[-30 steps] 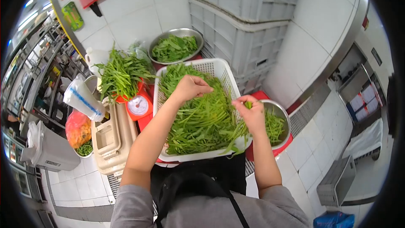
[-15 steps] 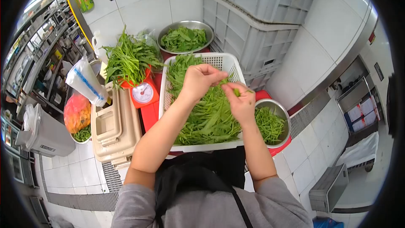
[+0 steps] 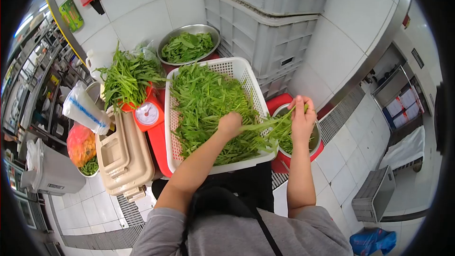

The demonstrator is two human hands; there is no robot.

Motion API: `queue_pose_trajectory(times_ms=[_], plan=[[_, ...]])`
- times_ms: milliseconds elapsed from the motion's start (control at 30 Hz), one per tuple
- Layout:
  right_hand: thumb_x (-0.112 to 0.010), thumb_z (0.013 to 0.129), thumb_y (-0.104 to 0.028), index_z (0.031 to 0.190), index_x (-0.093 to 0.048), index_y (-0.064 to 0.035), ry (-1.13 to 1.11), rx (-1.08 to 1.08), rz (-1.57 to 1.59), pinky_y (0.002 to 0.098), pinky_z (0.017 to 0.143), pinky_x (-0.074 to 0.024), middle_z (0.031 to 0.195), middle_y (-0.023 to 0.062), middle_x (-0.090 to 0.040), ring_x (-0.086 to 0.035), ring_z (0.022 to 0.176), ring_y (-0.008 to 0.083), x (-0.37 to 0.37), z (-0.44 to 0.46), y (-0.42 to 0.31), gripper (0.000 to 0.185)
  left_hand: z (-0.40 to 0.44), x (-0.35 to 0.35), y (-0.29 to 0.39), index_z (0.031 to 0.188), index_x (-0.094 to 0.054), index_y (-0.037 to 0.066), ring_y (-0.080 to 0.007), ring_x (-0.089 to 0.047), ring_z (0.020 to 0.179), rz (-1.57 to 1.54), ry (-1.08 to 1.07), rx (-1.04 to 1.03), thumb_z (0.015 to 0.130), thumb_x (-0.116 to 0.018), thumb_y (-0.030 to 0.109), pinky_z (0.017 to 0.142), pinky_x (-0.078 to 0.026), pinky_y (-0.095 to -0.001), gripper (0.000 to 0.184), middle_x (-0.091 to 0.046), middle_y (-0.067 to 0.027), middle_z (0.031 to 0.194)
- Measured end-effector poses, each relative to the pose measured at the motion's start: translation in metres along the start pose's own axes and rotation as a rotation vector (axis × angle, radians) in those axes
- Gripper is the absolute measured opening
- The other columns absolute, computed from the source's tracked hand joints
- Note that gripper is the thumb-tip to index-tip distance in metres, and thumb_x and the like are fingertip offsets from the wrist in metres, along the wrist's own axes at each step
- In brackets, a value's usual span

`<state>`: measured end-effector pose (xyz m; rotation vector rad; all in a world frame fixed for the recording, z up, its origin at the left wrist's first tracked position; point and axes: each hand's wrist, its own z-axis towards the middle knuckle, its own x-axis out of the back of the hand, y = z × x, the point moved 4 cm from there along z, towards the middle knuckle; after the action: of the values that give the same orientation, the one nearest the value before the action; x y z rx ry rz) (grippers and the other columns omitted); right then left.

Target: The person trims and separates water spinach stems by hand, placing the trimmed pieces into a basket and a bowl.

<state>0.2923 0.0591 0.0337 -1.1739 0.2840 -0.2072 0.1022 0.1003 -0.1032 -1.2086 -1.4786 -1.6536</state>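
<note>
A white perforated basket (image 3: 251, 84) is heaped with leafy green vegetables (image 3: 204, 95). Over its lower middle, my left hand (image 3: 230, 125) is closed on the leafy end of some greens. My right hand (image 3: 303, 116) pinches green stems beside the basket's right edge, above a metal bowl (image 3: 316, 138) of cut stems. Loose greens stretch between the two hands across the basket's rim. Behind the basket, another metal bowl (image 3: 216, 38) holds leaves. More long greens (image 3: 128, 73) rest on a red scale (image 3: 148, 114) at the left.
Beige lidded containers (image 3: 121, 161) stand left of the basket, near a plastic-wrapped roll (image 3: 85, 109) and a bag of orange pieces (image 3: 84, 144). Stacked grey crates (image 3: 265, 33) rise behind. A grey bin (image 3: 59, 170) is on the floor at left, a grey crate (image 3: 374, 196) at right.
My hands came together above the basket, then moved apart. My left hand is now lower among the greens, and my right hand is farther right over the stem bowl. The camera view shifted too.
</note>
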Motion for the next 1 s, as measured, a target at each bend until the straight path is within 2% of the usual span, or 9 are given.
queue_pose_trajectory(times_ms=[133,267,367,500,533,633,833,933,1000], plan=[[-0.052,0.088,-0.022,0.079,-0.052,-0.0034,-0.038,0.002,-0.06,0.0202,0.053,-0.0352,0.062,-0.0004,-0.053,-0.044,0.056,0.0051,-0.002,-0.007,0.009,0.021,0.005,-0.002,0.016,0.079,-0.064,0.009,-0.0295,-0.06,0.075,0.148,0.07,-0.038,0.074,-0.06,0.024,0.064,-0.05,-0.0404,0.016,-0.056,-0.0109,0.09],[-0.053,0.087,-0.02,0.076,-0.052,-0.0037,-0.05,-0.017,-0.053,0.0197,0.051,-0.0342,0.058,-0.0013,-0.052,-0.043,0.053,0.0042,-0.007,-0.013,0.004,0.02,0.014,0.017,0.01,0.078,-0.063,0.006,-0.0266,-0.061,0.074,-0.158,0.032,0.131,0.07,-0.062,0.024,0.067,-0.05,-0.0356,0.02,-0.062,-0.0131,0.082],[-0.055,0.086,-0.019,0.073,-0.052,-0.0026,-0.073,0.011,-0.059,0.0209,0.048,-0.0331,0.054,-0.0016,-0.049,-0.041,0.051,0.0039,-0.008,-0.017,0.011,0.021,0.016,0.068,0.008,0.078,-0.064,0.005,-0.0227,-0.062,0.071,-0.409,0.083,0.094,0.069,-0.065,0.025,0.067,-0.049,-0.0328,0.022,-0.064,-0.0118,0.078],[-0.06,0.082,-0.017,0.071,-0.055,-0.0008,-0.188,0.068,-0.159,0.0206,0.049,-0.0327,0.056,-0.0019,-0.048,-0.039,0.054,0.0033,-0.03,-0.024,0.014,0.021,-0.018,0.175,0.03,0.08,-0.065,0.002,-0.0104,-0.056,0.064,-0.658,0.3,-0.057,0.069,-0.069,0.017,0.061,-0.045,-0.0248,0.019,-0.063,-0.0042,0.072],[-0.061,0.08,-0.014,0.076,-0.059,-0.0004,-0.246,0.102,-0.155,0.0204,0.052,-0.0363,0.06,-0.0001,-0.053,-0.044,0.055,0.0038,-0.04,-0.025,0.013,0.015,-0.024,0.191,0.032,0.08,-0.064,0.001,-0.0076,-0.054,0.063,-0.722,0.336,-0.075,0.069,-0.07,0.014,0.06,-0.044,-0.0228,0.017,-0.062,-0.0022,0.07],[-0.062,0.079,-0.012,0.087,-0.063,0.0001,-0.41,0.029,-0.137,0.0212,0.059,-0.0422,0.07,0.0043,-0.062,-0.053,0.063,0.0067,-0.068,-0.03,0.002,0.015,-0.024,0.2,0.018,0.08,-0.064,0.0,-0.0057,-0.053,0.063,-0.6,0.318,-0.053,0.071,-0.069,0.01,0.06,-0.042,-0.0202,0.014,-0.062,-0.001,0.071],[-0.063,0.078,-0.011,0.086,-0.064,0.0014,-0.539,0.083,-0.095,0.0215,0.062,-0.0426,0.077,0.0067,-0.063,-0.056,0.068,0.0103,-0.109,-0.022,-0.008,0.015,-0.041,0.199,0.018,0.08,-0.062,-0.002,-0.0056,-0.054,0.064,-0.892,0.263,-0.061,0.072,-0.067,0.005,0.06,-0.043,-0.0182,0.012,-0.061,-0.0022,0.071],[-0.062,0.078,-0.01,0.084,-0.063,0.0021,-0.598,0.083,-0.102,0.0222,0.062,-0.0416,0.076,0.0069,-0.062,-0.055,0.068,0.0118,-0.117,-0.019,-0.004,0.013,-0.045,0.191,0.022,0.081,-0.062,-0.001,-0.0061,-0.056,0.066,-0.804,0.267,-0.114,0.072,-0.067,0.004,0.06,-0.044,-0.0188,0.011,-0.062,-0.0021,0.071],[-0.061,0.079,-0.009,0.082,-0.063,0.0025,-0.555,0.131,-0.063,0.0227,0.062,-0.0409,0.074,0.0067,-0.06,-0.054,0.067,0.0122,-0.116,-0.023,-0.004,0.013,-0.049,0.182,0.017,0.08,-0.063,0.001,-0.0042,-0.049,0.057,-1.152,0.339,-0.048,0.074,-0.065,0.007,0.052,-0.037,-0.0177,0.009,-0.06,0.0001,0.069]])
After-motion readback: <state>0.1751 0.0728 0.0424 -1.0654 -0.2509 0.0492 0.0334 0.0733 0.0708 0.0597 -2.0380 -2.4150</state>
